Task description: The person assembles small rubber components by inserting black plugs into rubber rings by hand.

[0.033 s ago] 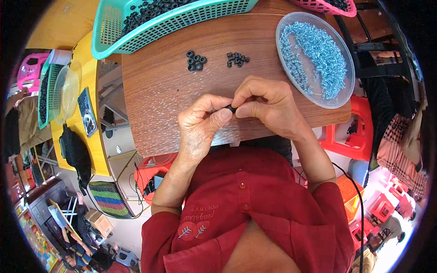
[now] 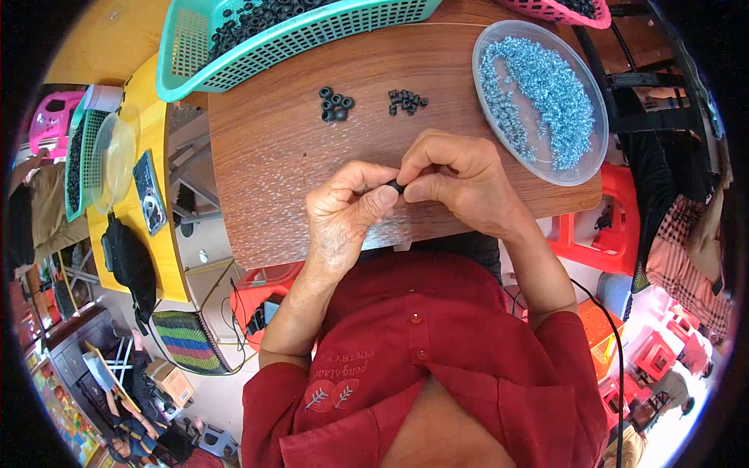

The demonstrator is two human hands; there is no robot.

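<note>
Both my hands meet over the near part of the brown table, fingertips together. Between my left thumb and fingers sits a small black round part (image 2: 399, 187), mostly covered by the fingertips. My left hand (image 2: 349, 203) pinches it from one side. My right hand (image 2: 456, 183) pinches at its other side, thumb and forefinger touching it. Farther off on the tabletop lie a cluster of black ring-like caps (image 2: 335, 104) and, to its right, a heap of smaller black pieces (image 2: 406, 101).
A green basket (image 2: 312, 43) of black parts stands at the far left of the brown table (image 2: 265, 179). A clear round tub (image 2: 538, 173) of small blue, shiny pieces is at the right. Red stools (image 2: 612, 226) and a yellow table (image 2: 168, 265) flank it.
</note>
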